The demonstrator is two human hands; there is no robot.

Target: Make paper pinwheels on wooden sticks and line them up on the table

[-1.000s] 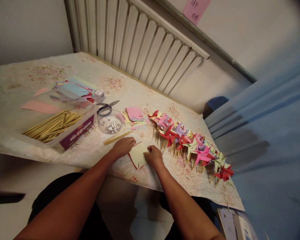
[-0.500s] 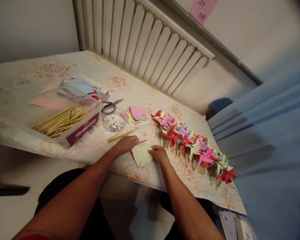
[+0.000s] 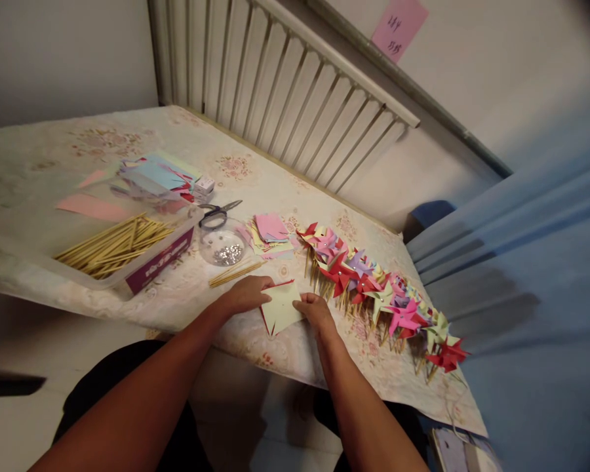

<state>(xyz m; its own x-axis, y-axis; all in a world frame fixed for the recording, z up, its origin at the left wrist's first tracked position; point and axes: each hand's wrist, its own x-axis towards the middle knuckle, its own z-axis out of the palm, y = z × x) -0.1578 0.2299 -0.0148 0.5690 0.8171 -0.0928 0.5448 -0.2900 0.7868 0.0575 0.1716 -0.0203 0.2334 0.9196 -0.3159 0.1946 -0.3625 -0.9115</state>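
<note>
Between my hands, over the front of the table, is a pale green paper square (image 3: 281,311) with slits cut in toward its middle; red paper shows along its edges from underneath. My left hand (image 3: 250,294) is closed on its left edge, the thumb on top. My right hand (image 3: 317,310) pinches its right side between thumb and fingers. Just beyond my left hand lie several thin bamboo sticks (image 3: 235,271) and a clear round dish (image 3: 223,244) of small shiny metal pieces. A stack of coloured paper squares (image 3: 271,231) is behind them.
A clear plastic box (image 3: 160,262) of bamboo sticks stands left, with scissors (image 3: 219,213), a small white box (image 3: 204,188) and coloured paper sheets (image 3: 155,174) behind it. Rows of finished paper pinwheels (image 3: 378,288) line the right side. A blue curtain (image 3: 535,262) hangs at right.
The view has shifted slightly. Both hands still hold the paper square, which sits a little lower and is turned slightly.
</note>
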